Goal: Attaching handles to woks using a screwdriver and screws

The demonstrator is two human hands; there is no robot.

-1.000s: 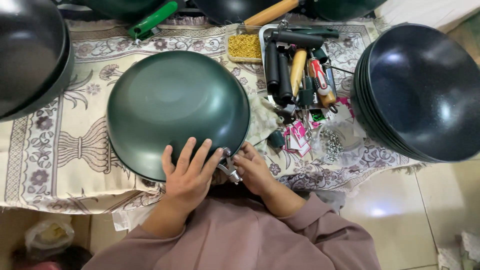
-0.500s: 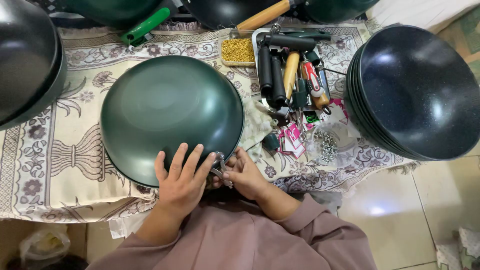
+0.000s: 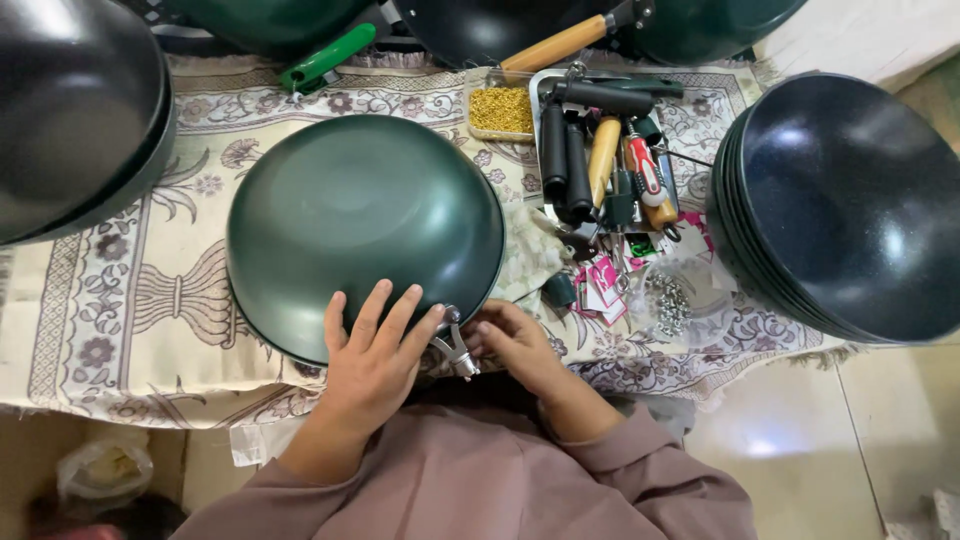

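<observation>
Fingers of the left hand lie spread flat on the upturned green wok, which rests on the patterned cloth over the worktop. The right hand pinches the metal handle bracket at the wok's near rim, with a tray of tools just beyond.

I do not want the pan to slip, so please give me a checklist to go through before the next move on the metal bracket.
1. Left hand flat on the green pan: ok, its fingers are spread on the pan near the rim.
2. Right hand at the bracket: ok, its fingertips meet it at the pan's edge.
3. Bracket seated firmly on the rim: cannot tell, the fingers hide the joint.
4. Pan fully on the cloth: not ok, its near edge reaches the table's border.
5. Tools within reach: ok, the tray lies just right of the pan.
6. Small screws nearby: ok, a clear bag of them lies beside the tray.
</observation>
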